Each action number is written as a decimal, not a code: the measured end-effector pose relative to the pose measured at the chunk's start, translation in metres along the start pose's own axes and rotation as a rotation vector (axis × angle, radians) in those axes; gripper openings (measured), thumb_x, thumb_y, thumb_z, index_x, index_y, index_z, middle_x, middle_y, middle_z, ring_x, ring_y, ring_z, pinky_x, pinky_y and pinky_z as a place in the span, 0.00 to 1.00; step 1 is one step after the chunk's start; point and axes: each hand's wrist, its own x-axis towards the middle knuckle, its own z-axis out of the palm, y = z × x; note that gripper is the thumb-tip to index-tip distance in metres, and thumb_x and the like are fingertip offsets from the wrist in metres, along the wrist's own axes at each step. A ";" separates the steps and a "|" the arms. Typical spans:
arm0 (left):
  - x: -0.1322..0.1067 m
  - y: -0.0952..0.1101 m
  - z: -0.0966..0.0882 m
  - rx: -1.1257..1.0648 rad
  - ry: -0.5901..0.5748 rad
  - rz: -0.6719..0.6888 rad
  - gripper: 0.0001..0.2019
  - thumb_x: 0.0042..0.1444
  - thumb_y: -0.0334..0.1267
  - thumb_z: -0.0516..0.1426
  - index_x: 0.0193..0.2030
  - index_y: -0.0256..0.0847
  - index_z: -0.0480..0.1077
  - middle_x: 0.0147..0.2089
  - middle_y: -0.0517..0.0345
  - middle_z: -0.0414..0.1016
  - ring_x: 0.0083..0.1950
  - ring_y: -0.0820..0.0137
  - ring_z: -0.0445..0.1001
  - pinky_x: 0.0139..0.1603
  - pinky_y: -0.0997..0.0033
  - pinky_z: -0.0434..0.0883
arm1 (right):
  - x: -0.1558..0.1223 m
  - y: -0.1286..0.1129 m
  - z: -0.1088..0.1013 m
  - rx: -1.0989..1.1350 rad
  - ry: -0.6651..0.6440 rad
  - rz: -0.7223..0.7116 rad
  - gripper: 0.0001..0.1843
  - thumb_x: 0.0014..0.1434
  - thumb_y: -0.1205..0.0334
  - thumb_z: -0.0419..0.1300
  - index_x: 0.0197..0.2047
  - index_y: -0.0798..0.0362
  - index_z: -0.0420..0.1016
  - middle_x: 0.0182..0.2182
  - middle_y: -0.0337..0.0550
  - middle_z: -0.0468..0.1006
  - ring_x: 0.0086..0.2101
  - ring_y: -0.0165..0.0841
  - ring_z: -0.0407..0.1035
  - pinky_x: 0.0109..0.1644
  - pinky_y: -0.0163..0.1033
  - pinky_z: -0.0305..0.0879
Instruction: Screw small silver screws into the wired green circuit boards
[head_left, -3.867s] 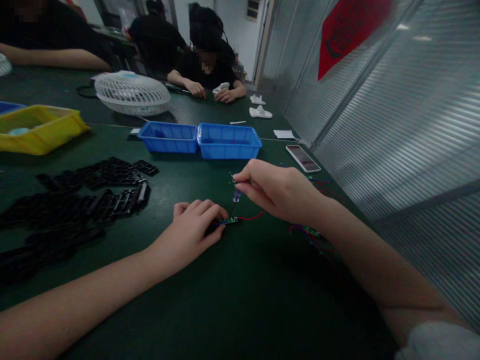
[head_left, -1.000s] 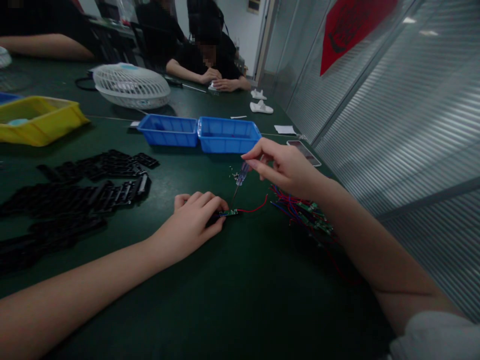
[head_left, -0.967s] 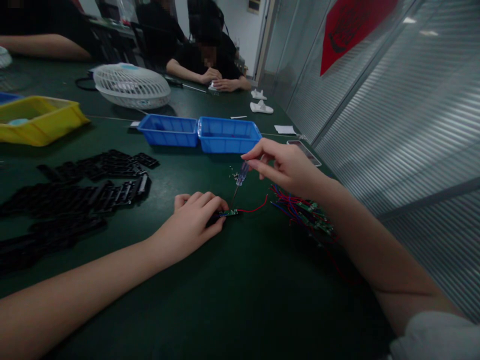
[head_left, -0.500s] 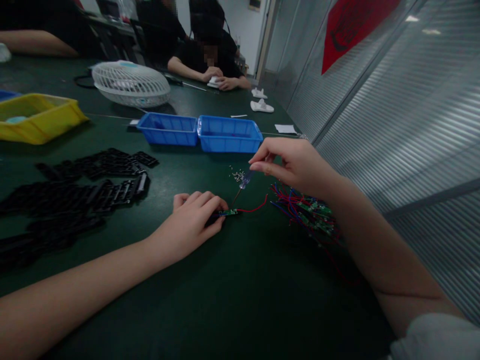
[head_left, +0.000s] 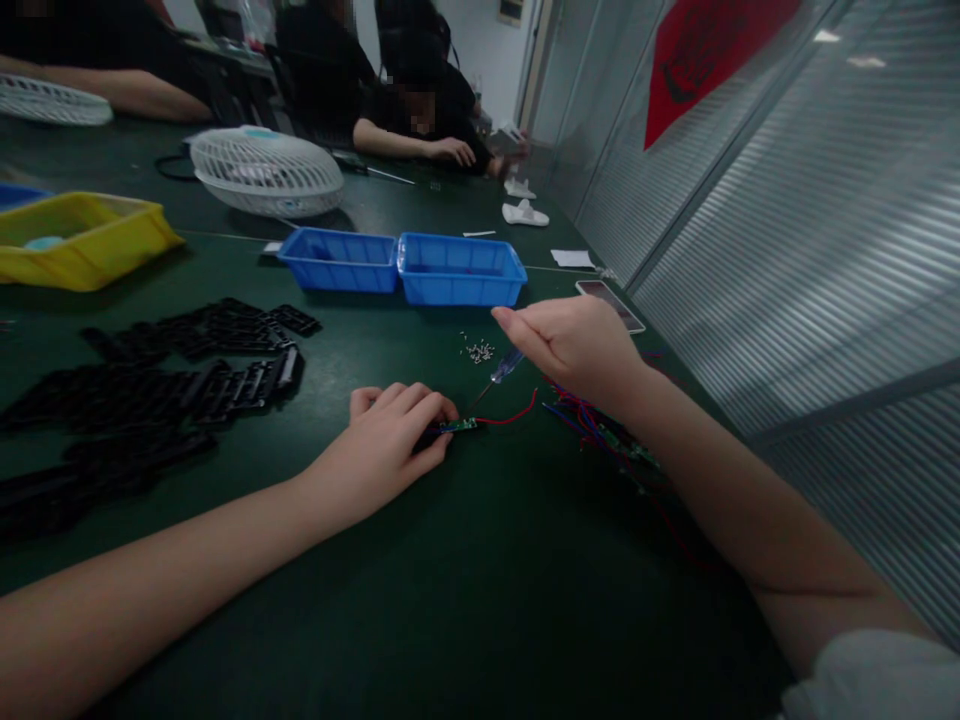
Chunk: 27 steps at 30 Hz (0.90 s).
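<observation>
My left hand [head_left: 401, 430] lies on the table with its fingers closed on a small green circuit board [head_left: 463, 425], mostly covered by the fingers. A red wire [head_left: 514, 416] runs from the board to the right. My right hand [head_left: 574, 340] is closed around the handle of a screwdriver [head_left: 508, 366], whose shaft slants down left to the board. Whether the tip touches a screw is too small to tell. Just behind the screwdriver lies a small heap of screws [head_left: 480, 351]. Under my right wrist sits a pile of circuit boards with red and blue wires [head_left: 600, 425], partly hidden.
Black plastic parts [head_left: 180, 385] lie in rows at left. Two blue bins [head_left: 461, 290] stand ahead, a yellow bin [head_left: 97, 265] at far left. A white fan cover [head_left: 266, 175] lies behind them. A phone-like flat object [head_left: 611, 303] rests beyond my right hand. A co-worker [head_left: 416, 125] sits across.
My right hand has turned over and tilted the screwdriver lower to the right, baring the flat object behind it. My left hand stays put. The co-worker's hands have moved apart.
</observation>
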 end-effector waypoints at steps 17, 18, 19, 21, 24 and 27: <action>0.000 0.000 0.001 -0.019 0.006 -0.001 0.06 0.63 0.41 0.52 0.46 0.48 0.65 0.46 0.61 0.71 0.49 0.61 0.67 0.48 0.57 0.53 | 0.001 -0.004 -0.001 0.464 0.008 -0.200 0.14 0.67 0.67 0.49 0.51 0.58 0.70 0.41 0.45 0.71 0.38 0.30 0.66 0.43 0.36 0.62; 0.000 0.000 0.001 -0.021 0.003 -0.003 0.06 0.63 0.41 0.52 0.47 0.48 0.65 0.46 0.61 0.71 0.49 0.62 0.67 0.47 0.58 0.53 | 0.001 -0.003 -0.003 0.491 0.019 -0.200 0.12 0.67 0.66 0.50 0.50 0.58 0.69 0.40 0.44 0.72 0.37 0.29 0.66 0.42 0.35 0.62; 0.001 0.000 0.000 -0.023 0.000 -0.004 0.06 0.63 0.41 0.52 0.47 0.49 0.65 0.46 0.61 0.71 0.49 0.62 0.67 0.47 0.58 0.53 | 0.001 -0.003 -0.004 0.513 0.027 -0.198 0.10 0.67 0.64 0.51 0.48 0.58 0.69 0.38 0.43 0.72 0.36 0.28 0.66 0.41 0.34 0.62; 0.001 0.000 0.000 -0.026 -0.004 -0.002 0.07 0.63 0.41 0.52 0.47 0.49 0.65 0.46 0.61 0.71 0.49 0.62 0.67 0.47 0.58 0.53 | 0.001 -0.002 -0.007 0.536 0.025 -0.200 0.09 0.67 0.61 0.53 0.45 0.58 0.69 0.37 0.42 0.72 0.35 0.28 0.67 0.39 0.34 0.61; 0.002 0.000 0.000 -0.022 -0.004 0.001 0.07 0.64 0.42 0.52 0.47 0.49 0.65 0.46 0.61 0.71 0.49 0.61 0.67 0.47 0.58 0.53 | 0.001 0.002 -0.012 0.533 0.000 -0.224 0.09 0.67 0.62 0.54 0.46 0.58 0.71 0.39 0.43 0.74 0.37 0.28 0.68 0.40 0.34 0.63; 0.003 0.000 -0.001 -0.030 -0.018 -0.009 0.07 0.63 0.41 0.52 0.47 0.49 0.65 0.46 0.61 0.71 0.49 0.62 0.67 0.48 0.58 0.53 | 0.000 0.005 -0.017 0.525 -0.022 -0.235 0.10 0.67 0.65 0.53 0.48 0.57 0.72 0.45 0.45 0.75 0.44 0.31 0.69 0.45 0.36 0.64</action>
